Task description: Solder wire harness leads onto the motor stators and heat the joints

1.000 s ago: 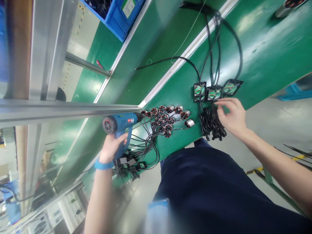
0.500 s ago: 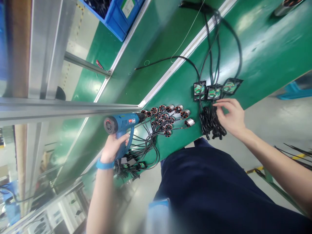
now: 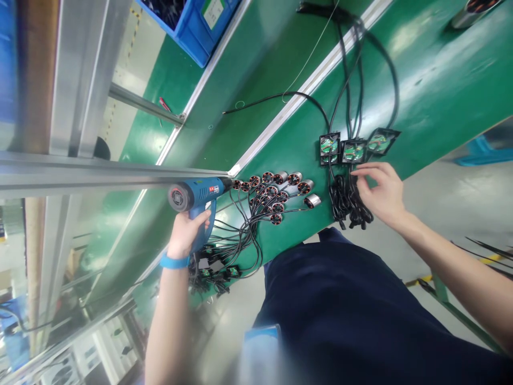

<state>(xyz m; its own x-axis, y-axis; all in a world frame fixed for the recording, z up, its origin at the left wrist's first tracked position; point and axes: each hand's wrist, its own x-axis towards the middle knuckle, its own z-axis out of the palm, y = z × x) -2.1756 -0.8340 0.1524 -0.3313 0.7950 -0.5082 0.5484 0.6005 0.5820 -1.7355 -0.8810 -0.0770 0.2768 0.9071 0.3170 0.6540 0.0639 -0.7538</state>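
Observation:
My left hand (image 3: 185, 231) is wrapped around the handle of a blue heat gun (image 3: 198, 193). Its nozzle points right, close to the nearest of several round motor stators (image 3: 271, 191) with copper windings. Black cables (image 3: 244, 227) run from the stators toward the lower left. On the right, my right hand (image 3: 380, 190) has thumb and index fingertips nearly together at a black cable (image 3: 351, 174), just below a circuit board in a black housing (image 3: 353, 152). Two similar housings (image 3: 329, 145) lie beside it. Bundled black cables (image 3: 356, 208) hang below, at the bench edge.
The green bench (image 3: 288, 235) is crossed by metal strips. An aluminium frame bar (image 3: 120, 176) runs in from the left to the stators. A blue bin (image 3: 196, 32) stands at the top. More boards with cables (image 3: 216, 270) lie lower left; a metal cylinder (image 3: 473, 15) sits top right.
The heat gun and my left hand have shifted slightly left and up, so the nozzle is a little back from the stators. My right hand stays at the same cable.

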